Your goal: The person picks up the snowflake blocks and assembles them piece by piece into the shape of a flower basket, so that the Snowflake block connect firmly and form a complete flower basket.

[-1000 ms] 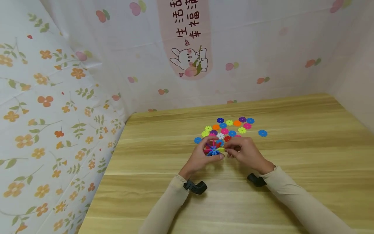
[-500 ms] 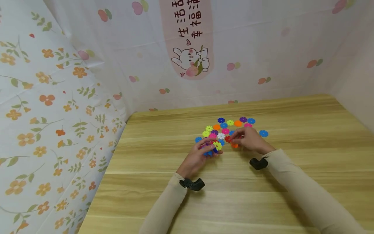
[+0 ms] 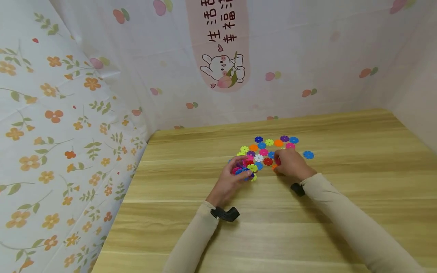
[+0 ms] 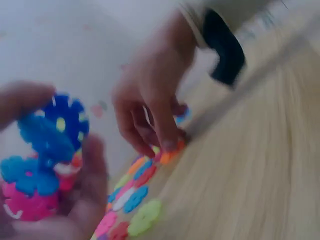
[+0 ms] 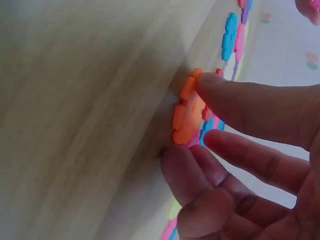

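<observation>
My left hand grips a cluster of joined plastic snowflake discs in blue, pink, red and yellow-green. Part of that cluster is hidden behind its fingers and thumb. To the right, my right hand reaches down to the tabletop at the near right side of the loose discs. Its thumb lies on one edge of an orange snowflake disc, and curled fingertips are at the opposite edge. This disc stays on the table, mostly covered by the hand in the head view. The left wrist view is blurred.
Loose snowflake discs in many colours lie spread beyond the hands, among them a white disc and a red disc. A single blue disc lies apart at the right. The wooden table ends at a printed cloth.
A yellow-green disc formerly pinched by my right hand now sits on the cluster. My right hand has moved right to the loose discs. The left hand has turned the cluster.
</observation>
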### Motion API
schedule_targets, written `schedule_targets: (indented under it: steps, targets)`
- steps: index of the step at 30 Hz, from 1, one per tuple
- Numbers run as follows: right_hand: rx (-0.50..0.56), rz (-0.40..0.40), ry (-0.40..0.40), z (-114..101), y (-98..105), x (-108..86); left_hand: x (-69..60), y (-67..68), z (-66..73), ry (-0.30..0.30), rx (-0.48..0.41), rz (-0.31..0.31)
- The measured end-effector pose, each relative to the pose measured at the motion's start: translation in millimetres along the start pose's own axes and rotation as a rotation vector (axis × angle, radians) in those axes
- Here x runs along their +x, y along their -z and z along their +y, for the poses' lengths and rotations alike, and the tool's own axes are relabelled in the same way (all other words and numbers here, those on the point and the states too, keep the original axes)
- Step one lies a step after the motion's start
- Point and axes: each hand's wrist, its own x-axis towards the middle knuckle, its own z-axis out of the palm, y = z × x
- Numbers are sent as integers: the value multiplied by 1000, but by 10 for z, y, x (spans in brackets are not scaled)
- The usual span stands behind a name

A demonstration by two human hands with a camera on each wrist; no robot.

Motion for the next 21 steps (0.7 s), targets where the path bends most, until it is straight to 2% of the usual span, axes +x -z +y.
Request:
schedule_targets:
  steps: [1, 3, 5, 11, 14, 18, 21]
  targets:
    - [-3, 3, -1, 6, -3, -13, -3, 1, 5, -33, 111, 12]
    - [-12, 4, -7, 11, -5, -40, -4, -2, 15, -84, 278, 38]
    - [-23, 8, -9, 17, -6, -57, 0, -10, 22, -116, 349, 39]
    - [-40, -1, -20, 12, -14, -61, 16, -71, 46, -123, 371, -6]
    - [-38, -8, -33, 10, -25, -58, 21, -89, 45, -117, 321, -24]
    - [-41, 0, -11, 3, -43, -59, 22, -95, 58, -109, 249, -52]
    - [-56, -1, 6, 0, -44, -58, 13, -97, 84, -105, 260, -52]
